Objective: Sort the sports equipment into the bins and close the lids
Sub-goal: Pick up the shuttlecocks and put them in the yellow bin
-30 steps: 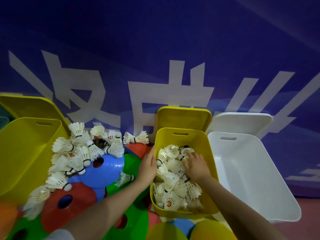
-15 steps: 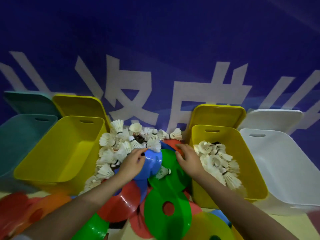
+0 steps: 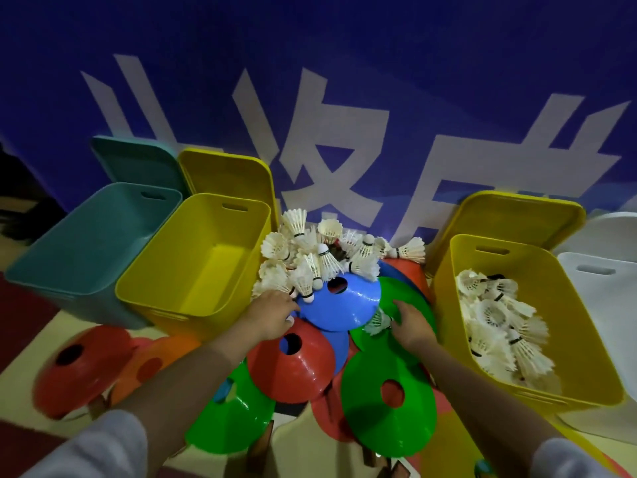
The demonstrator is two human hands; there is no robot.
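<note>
A: Loose shuttlecock?
B: Lies flat on green cone, cork rightward, pinched by right hand.
A: Left hand?
B: Fingers curled at shuttlecock pile (grip unclear), blue cone between.

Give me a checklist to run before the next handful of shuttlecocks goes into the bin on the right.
1. Right yellow bin lid open: ok.
2. Room left in that bin: ok, shuttlecocks fill only part of it.
3. Left hand on the shuttlecock pile: ok, touching its near edge.
4. Left hand's grip secure: cannot tell, fingers are hidden.
5. Right hand at the stray shuttlecock on the green cone: ok.
6. Pile free of cones: not ok, it rests on the blue cone.
</note>
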